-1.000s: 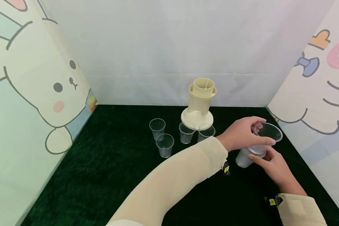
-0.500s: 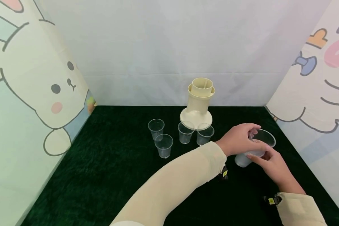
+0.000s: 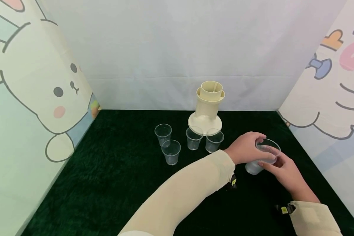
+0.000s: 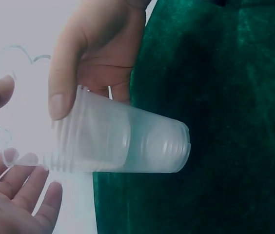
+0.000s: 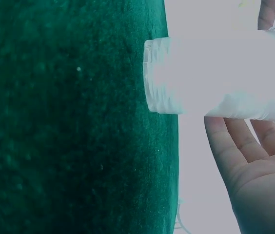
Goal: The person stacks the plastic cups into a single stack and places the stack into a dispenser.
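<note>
In the head view my left hand (image 3: 249, 149) reaches across to the right and holds a clear plastic cup (image 3: 268, 143) by its upper part, thumb on the near side and fingers on the far side. This cup sits at the mouth of a stack of clear plastic cups (image 3: 252, 167). My right hand (image 3: 281, 170) grips the stack just below its rims. In the left wrist view the cup stack (image 4: 123, 136) lies between both hands, its several rims close together. Right-hand fingers (image 5: 235, 141) pass behind the stack in the right wrist view.
Several single clear cups (image 3: 171, 152) stand upright on the dark green cloth (image 3: 106, 183), left of the hands. Behind them is a cream cylindrical holder (image 3: 207, 109) on a round base. A white backdrop (image 3: 153, 49) and printed side panels (image 3: 32, 98) enclose the table.
My left hand has moved down and slightly left, bringing its cup lower into the stack. The right hand stays in place around the stack. The standing cups keep their places.
</note>
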The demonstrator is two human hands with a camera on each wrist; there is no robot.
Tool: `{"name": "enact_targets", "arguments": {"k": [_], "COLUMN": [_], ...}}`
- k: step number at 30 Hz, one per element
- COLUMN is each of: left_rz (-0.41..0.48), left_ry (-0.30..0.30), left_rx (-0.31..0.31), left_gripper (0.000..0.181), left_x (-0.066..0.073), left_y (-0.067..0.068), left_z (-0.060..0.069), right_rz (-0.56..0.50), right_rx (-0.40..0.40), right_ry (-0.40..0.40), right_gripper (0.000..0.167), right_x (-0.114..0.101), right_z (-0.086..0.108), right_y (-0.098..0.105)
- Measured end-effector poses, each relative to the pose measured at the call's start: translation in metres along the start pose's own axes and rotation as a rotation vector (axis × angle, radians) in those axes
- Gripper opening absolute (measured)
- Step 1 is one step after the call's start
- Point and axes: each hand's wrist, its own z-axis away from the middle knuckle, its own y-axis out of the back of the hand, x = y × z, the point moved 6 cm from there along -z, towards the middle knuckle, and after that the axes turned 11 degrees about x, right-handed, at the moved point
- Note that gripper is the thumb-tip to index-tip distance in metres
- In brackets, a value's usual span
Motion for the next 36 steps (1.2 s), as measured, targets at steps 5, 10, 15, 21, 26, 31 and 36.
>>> {"name": "enact_targets", "arguments": {"k": [5,10,15,21,26,31,36], "left_rz": [-0.013,-0.013,-0.01,0.002,0.034,0.086,0.136], "left_ry": [-0.006,-0.006,-0.008,-0.022,-0.036,-0.054,-0.085], "left_rx": [0.0,0.009,0.031,0.033,0.03,0.038,0.02], "left_gripper": [0.068,0.071,0.07,0.07,0.068,0.066,0.065], "left_x": [-0.004,-0.005,-0.003,0.004,0.007,0.008,0.008], "left_y": [-0.002,-0.002,0.003,0.01,0.018,0.025,0.034], "left_z": [0.001,0.002,0.002,0.004,0.011,0.018,0.03], "right_rz": [-0.009,-0.029,-0.051,-0.079,-0.064,-0.049,-0.055], "right_rx": [0.001,-0.007,-0.018,-0.02,-0.02,-0.02,-0.022], "right_ry": [0.009,0.019,0.003,-0.011,-0.025,-0.027,-0.027], "right_gripper": [0.059,0.061,0.066,0.066,0.068,0.07,0.07], "right_x": [-0.002,-0.005,-0.005,-0.002,0.0,0.0,-0.001], "right_z": [0.0,0.0,-0.001,0.0,0.001,0.001,0.0], "right_y": [0.0,-0.001,-0.002,-0.003,-0.003,-0.002,-0.001]}}
